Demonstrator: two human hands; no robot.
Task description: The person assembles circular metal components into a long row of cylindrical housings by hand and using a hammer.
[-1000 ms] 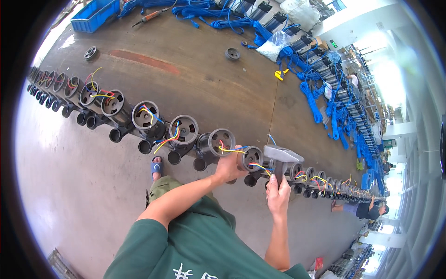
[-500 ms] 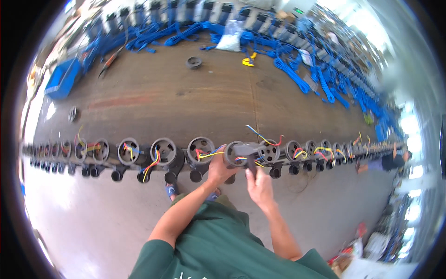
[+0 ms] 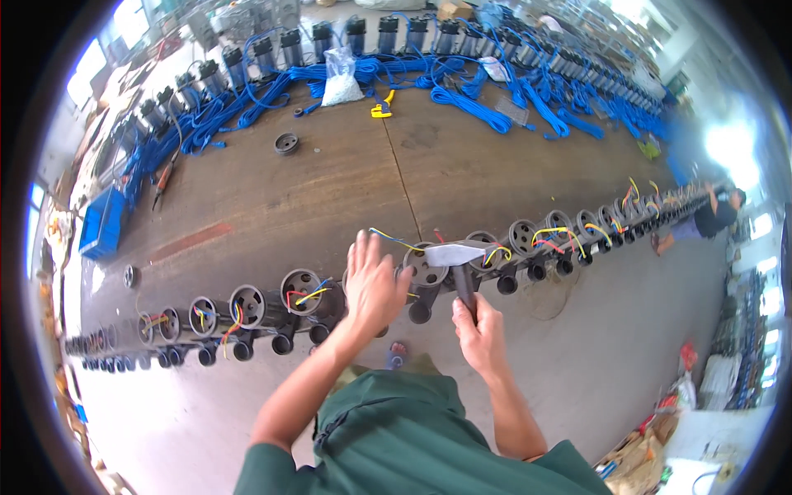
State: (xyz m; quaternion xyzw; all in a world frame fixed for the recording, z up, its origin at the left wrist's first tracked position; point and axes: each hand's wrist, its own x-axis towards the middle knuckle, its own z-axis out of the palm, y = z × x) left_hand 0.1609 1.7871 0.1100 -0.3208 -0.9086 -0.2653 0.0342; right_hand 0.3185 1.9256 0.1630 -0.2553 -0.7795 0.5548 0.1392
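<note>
A long row of dark round pump motor housings (image 3: 302,290) with yellow, red and blue wires stands on the floor in front of me. My left hand (image 3: 372,283) is spread flat over the top of one housing, fingers apart. My right hand (image 3: 478,332) grips the dark handle of a hammer (image 3: 454,257), whose grey head lies over the neighbouring housing (image 3: 427,266). A yellow wire (image 3: 394,239) arcs up between my left hand and the hammer head.
Beyond the row lies brown floor with a loose dark ring (image 3: 286,143), a yellow tool (image 3: 381,108) and a white bag (image 3: 340,82). Blue cables (image 3: 462,99) and more motors line the back. A blue crate (image 3: 100,221) sits at left. Another person (image 3: 709,216) crouches at the row's right end.
My view has swung along the row. My left hand has opened and lifted onto a housing top, and the hammer head now rests level over the housing beside it.
</note>
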